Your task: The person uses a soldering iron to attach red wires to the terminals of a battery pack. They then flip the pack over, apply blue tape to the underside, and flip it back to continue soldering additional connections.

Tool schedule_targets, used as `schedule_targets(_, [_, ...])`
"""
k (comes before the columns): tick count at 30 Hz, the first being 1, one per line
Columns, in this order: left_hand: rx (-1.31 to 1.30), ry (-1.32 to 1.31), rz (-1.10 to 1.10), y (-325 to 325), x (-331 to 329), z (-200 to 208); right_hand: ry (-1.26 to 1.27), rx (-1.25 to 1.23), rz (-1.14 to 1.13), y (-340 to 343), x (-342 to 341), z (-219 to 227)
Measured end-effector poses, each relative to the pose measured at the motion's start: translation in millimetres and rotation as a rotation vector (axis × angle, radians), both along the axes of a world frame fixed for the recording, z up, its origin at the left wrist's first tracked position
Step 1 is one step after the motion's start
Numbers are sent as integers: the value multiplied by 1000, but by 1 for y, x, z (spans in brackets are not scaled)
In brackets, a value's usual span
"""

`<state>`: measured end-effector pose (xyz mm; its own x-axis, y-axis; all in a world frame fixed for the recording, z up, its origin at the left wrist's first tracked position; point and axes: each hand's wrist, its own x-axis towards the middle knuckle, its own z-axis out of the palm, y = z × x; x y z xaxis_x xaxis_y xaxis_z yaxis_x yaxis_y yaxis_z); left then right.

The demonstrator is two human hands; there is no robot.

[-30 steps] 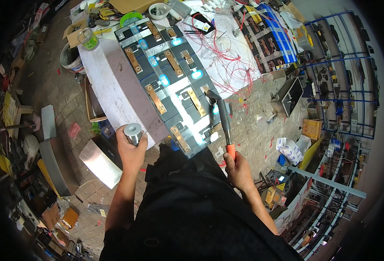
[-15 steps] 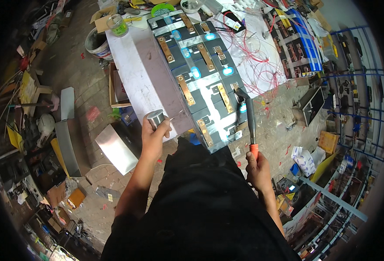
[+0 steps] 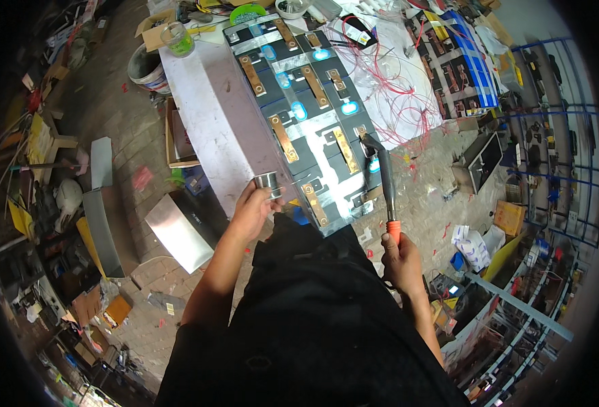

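Note:
In front of me lies a long battery pack point(image 3: 316, 150) of dark cells, with copper bars point(image 3: 347, 150), clear tape and blue oval patches on top. My left hand point(image 3: 253, 207), left of its near end, is closed around a silvery spool of solder wire point(image 3: 267, 184). On the right, my right hand point(image 3: 402, 263) grips a large soldering iron point(image 3: 390, 186) by its handle, below an orange collar. The bent dark tip of the iron is over the pack's right edge, by a terminal; whether it touches I cannot tell.
Loose red wires point(image 3: 404, 95) lie on the white tabletop point(image 3: 201, 115), right of the pack. A second, blue-sided battery pack point(image 3: 472, 61) stands at the back right. At the far left are a glass jar point(image 3: 177, 41) and a bucket point(image 3: 148, 70). Metal boxes point(image 3: 181, 234) stand on the floor.
My left hand has moved right toward the pack and turned the spool onto its side. The view has shifted slightly; the iron stays by the same edge.

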<state>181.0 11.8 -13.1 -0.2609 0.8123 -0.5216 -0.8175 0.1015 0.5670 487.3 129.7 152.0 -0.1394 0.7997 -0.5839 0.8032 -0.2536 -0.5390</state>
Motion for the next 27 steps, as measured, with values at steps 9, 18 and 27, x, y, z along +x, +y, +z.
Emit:
schedule_targets(9, [-168,355,25,-8,-1,-7,-40,36,45,1,14,-12])
schedule_targets(18, [-154,259,126,-3,4,0,-1,2,31,3,11,-11])
schedule_targets(27, [-82,137,157,-11,3,2,-23,38,36,1,10,-14])
